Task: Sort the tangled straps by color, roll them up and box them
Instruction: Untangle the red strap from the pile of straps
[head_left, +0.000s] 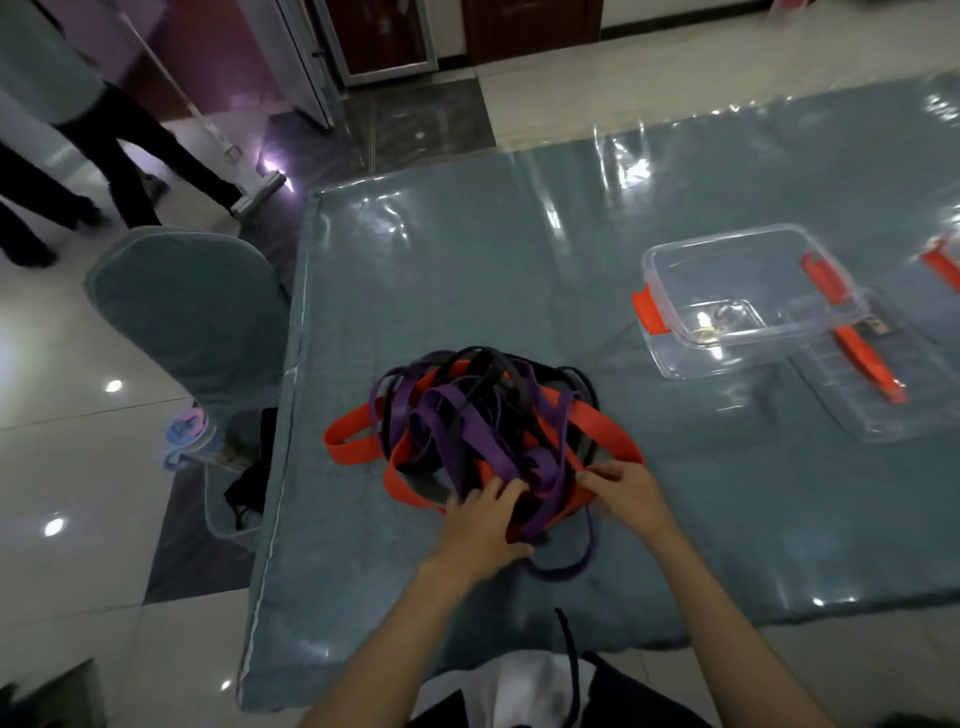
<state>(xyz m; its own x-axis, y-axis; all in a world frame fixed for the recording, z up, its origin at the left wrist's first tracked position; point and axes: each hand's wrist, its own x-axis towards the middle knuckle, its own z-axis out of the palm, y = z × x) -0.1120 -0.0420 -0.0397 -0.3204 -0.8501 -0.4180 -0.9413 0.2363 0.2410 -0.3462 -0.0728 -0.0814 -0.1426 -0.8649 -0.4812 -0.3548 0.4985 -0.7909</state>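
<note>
A tangled heap of straps (483, 421) in orange, purple and black lies near the front of the table. My left hand (480, 525) rests on its near edge, fingers curled over an orange strap and purple strap. My right hand (626, 491) pinches the orange strap (608, 431) at the heap's right side. One purple loop (566, 569) trails toward me below my hands. A clear plastic box (748, 296) with orange clips stands open and holds no straps, to the right and farther back.
The box's clear lid (883, 384) with an orange handle lies just right of it. The table (467, 270) has a teal cloth under shiny plastic. A covered chair (187, 306) stands left of the table. A person's legs (78, 171) are at far left.
</note>
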